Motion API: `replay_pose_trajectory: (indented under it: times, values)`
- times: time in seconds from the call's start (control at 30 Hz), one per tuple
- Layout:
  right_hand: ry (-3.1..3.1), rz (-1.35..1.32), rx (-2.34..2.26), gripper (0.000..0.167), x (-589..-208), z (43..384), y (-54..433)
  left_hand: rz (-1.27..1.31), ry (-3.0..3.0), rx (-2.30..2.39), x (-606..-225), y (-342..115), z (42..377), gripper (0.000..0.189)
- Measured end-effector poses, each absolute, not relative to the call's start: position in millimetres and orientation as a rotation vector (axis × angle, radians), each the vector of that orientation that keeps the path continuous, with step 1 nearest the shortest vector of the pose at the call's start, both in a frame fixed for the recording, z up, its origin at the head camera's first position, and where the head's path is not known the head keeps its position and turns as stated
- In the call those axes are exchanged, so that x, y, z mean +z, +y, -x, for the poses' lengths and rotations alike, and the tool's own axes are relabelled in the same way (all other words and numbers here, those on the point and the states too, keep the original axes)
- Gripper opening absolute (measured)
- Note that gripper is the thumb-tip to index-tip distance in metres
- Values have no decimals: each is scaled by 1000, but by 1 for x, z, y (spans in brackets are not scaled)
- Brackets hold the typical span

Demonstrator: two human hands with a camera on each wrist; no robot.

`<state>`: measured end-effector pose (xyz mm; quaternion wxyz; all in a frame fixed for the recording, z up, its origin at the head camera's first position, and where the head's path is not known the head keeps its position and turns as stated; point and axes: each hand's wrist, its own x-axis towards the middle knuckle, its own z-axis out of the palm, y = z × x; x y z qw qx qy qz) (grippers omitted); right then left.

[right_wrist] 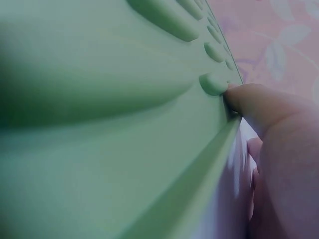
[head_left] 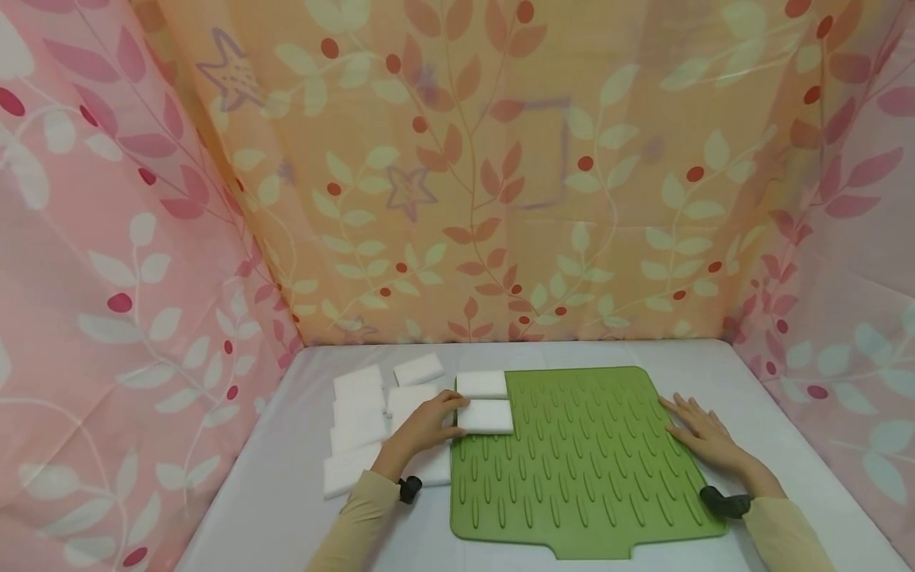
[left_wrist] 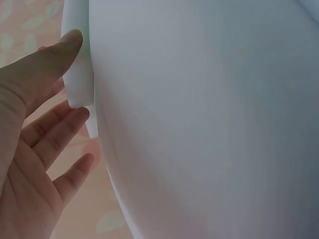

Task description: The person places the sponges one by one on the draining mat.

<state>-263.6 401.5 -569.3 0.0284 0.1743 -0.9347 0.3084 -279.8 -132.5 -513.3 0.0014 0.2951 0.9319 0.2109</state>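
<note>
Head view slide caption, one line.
Left hand holds a white block on a ridged green mat; right hand touches the mat's right edge.

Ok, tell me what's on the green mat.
Two white blocks lie at its far left corner, left hand touching one; right hand touches its right edge. The green mat under the blocks is hidden.

We observe an orange, leaf-printed back hanging point(head_left: 465, 167) bearing purple star outlines point(head_left: 230, 71), flanked by a pink left hanging point(head_left: 114, 262) and a pink right hanging point(head_left: 843, 278), both leaf-patterned; below, we note a white tabletop point(head_left: 279, 453) in diffuse light.
</note>
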Motion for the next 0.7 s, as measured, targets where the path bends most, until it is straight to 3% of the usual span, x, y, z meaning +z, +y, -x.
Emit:
replay_pose_trajectory:
  times: [0.7]
  values:
    - [-2851,-539,934,54,-570,261,396,-900,2946,737,-520,-142,275,60]
